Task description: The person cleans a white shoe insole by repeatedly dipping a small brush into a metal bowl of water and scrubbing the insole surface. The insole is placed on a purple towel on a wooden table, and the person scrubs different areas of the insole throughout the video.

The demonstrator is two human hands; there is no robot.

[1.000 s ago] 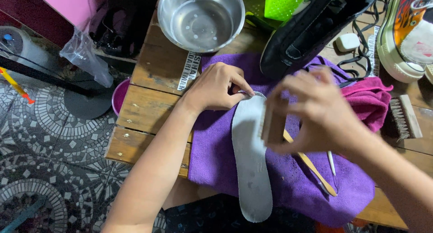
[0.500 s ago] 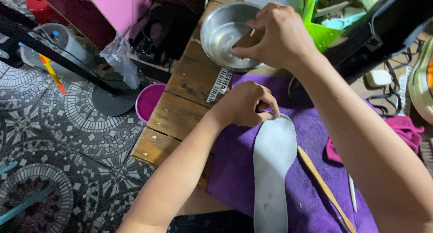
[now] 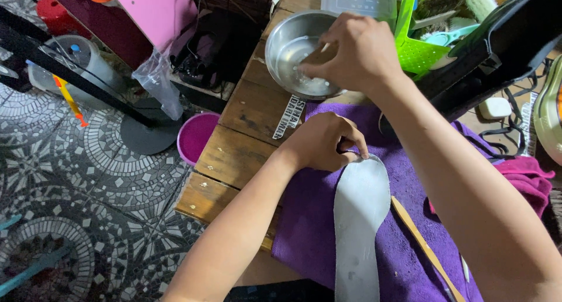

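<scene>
Here, by parts, with places taken from the purple towel (image 3: 404, 232):

Steel bowl (image 3: 293, 53): just beyond the towel's far edge, on the wooden table (image 3: 234, 155); shallow water with small bubbles inside.

Right hand (image 3: 357, 53): over the bowl, fingertips dipped in, pinched on something small and pale; what exactly, cannot tell.

Left hand (image 3: 322, 141): at the towel's far left part, fingers curled, pinning the tip of the grey insole (image 3: 358, 220).

Insole: flat along the towel, toe end away, heel end toward the near edge.

Wooden stick (image 3: 424, 246): on the towel, just right of the insole.

Green basket (image 3: 424, 41): beyond the towel, right of the bowl, brushes inside.

Pink tub (image 3: 196, 135): on the tiled floor, left of the towel; contents hidden.
</scene>
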